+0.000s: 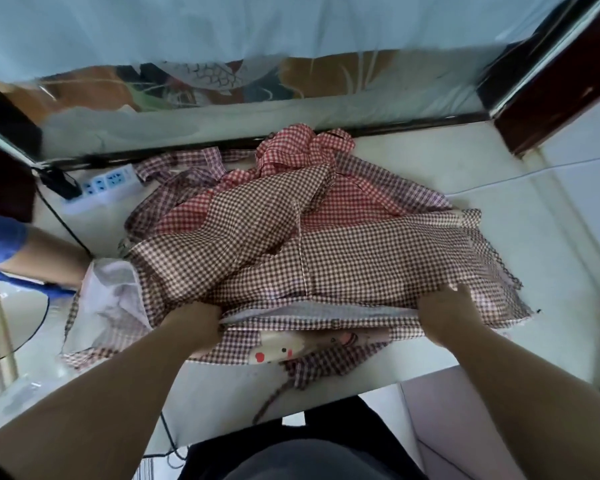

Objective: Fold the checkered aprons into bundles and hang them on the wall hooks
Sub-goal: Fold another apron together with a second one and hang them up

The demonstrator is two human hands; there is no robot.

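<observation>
A brown-and-white checkered apron (343, 258) lies spread over a pile on the white table (534, 244). My left hand (196, 323) grips its near folded edge on the left, fingers tucked under the cloth. My right hand (451, 313) grips the same edge on the right. Beneath the fold, a cartoon patch (281, 351) on the apron's lower layer shows. A red checkered apron (302, 150) lies bunched behind, with a purple checkered one (184, 168) beside it. No wall hooks are in view.
A white power strip (101, 188) with a black cable lies at the table's back left. Another person's arm in a blue sleeve (25, 247) reaches in at the left edge. A dark-framed window (222, 109) runs behind the table.
</observation>
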